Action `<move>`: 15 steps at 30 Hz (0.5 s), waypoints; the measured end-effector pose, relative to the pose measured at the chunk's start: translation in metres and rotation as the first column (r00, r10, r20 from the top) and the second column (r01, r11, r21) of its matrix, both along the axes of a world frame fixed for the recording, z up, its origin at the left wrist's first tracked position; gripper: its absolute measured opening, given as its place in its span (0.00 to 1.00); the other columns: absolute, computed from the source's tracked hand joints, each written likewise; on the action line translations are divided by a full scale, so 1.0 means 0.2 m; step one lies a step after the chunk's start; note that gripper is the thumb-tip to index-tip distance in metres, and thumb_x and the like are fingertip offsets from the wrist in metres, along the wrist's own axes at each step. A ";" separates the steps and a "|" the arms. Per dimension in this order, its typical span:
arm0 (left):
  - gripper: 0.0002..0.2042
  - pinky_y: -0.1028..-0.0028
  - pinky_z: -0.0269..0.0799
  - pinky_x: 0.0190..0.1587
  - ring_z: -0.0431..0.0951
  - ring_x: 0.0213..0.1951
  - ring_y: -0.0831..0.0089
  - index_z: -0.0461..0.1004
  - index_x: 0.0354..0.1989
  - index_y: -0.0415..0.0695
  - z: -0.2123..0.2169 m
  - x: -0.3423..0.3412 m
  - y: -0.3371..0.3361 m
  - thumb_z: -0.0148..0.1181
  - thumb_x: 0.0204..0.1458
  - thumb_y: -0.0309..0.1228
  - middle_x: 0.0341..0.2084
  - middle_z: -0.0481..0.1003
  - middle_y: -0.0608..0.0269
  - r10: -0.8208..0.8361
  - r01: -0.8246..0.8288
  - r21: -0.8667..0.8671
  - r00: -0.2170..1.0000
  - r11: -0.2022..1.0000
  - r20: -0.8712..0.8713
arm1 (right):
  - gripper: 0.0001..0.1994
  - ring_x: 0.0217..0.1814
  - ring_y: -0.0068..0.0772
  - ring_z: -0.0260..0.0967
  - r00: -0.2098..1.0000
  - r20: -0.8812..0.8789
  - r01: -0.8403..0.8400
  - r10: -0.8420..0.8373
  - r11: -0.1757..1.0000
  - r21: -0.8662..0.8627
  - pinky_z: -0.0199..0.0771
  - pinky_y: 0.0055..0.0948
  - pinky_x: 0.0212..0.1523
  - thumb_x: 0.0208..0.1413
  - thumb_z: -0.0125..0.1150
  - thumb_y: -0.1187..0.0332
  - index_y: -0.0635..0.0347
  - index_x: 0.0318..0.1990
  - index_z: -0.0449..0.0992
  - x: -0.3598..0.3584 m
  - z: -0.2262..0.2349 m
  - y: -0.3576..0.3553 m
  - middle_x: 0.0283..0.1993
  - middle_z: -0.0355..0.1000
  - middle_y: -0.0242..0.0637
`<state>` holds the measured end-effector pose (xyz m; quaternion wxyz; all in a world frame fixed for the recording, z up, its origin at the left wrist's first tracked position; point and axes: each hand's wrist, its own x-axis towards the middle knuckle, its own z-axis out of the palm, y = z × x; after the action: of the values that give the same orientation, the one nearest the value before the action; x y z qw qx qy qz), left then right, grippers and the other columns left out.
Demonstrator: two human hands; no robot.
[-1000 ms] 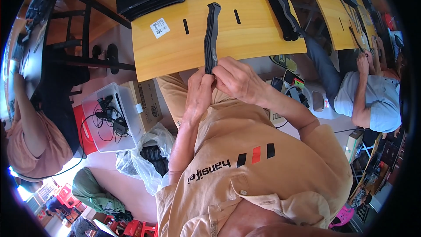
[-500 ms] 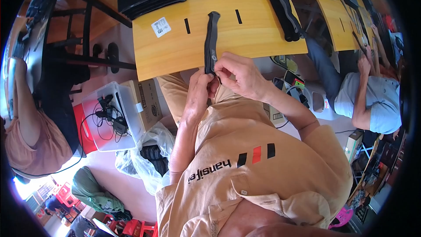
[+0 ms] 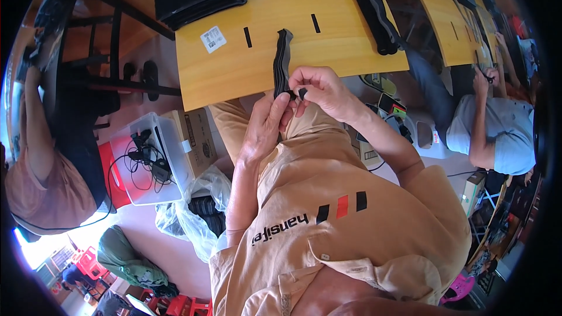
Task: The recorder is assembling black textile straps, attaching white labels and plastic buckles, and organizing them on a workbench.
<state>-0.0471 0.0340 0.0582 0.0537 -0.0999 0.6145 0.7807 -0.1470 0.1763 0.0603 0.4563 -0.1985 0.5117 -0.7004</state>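
Black-and-grey strip bundle sits at the tabletop near edge: left hand pinching its near end, right hand fingertips closed on small black tab. Risk: loose left pinch, layers could fan or drop; hard right tug could skew them. Yellow wood surface: black stack, white label, dark rolls. Room: pink-shirted co-worker, clear bin, blue-shirted co-worker.

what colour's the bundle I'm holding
The bundle is black and grey, clearest in the head view.

Workshop with people at worktables
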 end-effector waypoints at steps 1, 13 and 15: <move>0.16 0.82 0.52 0.19 0.56 0.18 0.85 0.66 0.30 0.40 0.00 0.00 0.00 0.40 0.61 0.40 0.15 0.61 0.72 -0.005 0.005 -0.013 1.000 1.000 0.001 | 0.02 0.32 0.17 0.66 1.000 -0.001 0.001 -0.001 1.000 0.000 0.72 0.19 0.33 0.55 0.47 0.78 0.67 0.35 0.66 0.00 0.01 0.00 0.30 0.63 0.30; 0.16 0.81 0.48 0.18 0.54 0.16 0.85 0.65 0.25 0.41 -0.02 -0.01 0.01 0.42 0.60 0.40 0.12 0.57 0.74 0.035 -0.034 -0.014 0.999 0.999 0.027 | 0.04 0.25 0.43 0.58 0.508 -0.861 0.171 0.006 0.979 0.108 0.59 0.32 0.26 0.50 0.52 0.78 0.64 0.31 0.63 0.05 0.06 -0.01 0.26 0.59 0.41; 0.16 0.81 0.46 0.17 0.53 0.15 0.86 0.65 0.24 0.41 -0.03 0.00 0.00 0.43 0.59 0.39 0.11 0.57 0.74 0.033 -0.033 -0.006 0.996 0.999 0.086 | 0.04 0.25 0.43 0.58 0.476 -0.879 0.158 -0.008 0.984 0.077 0.59 0.32 0.26 0.50 0.52 0.78 0.65 0.30 0.63 0.05 0.04 0.00 0.25 0.59 0.41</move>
<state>-0.0473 0.0348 0.0521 0.0670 -0.1436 0.6118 0.7750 -0.1365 0.1759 0.0693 0.1106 -0.4683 0.7317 -0.4827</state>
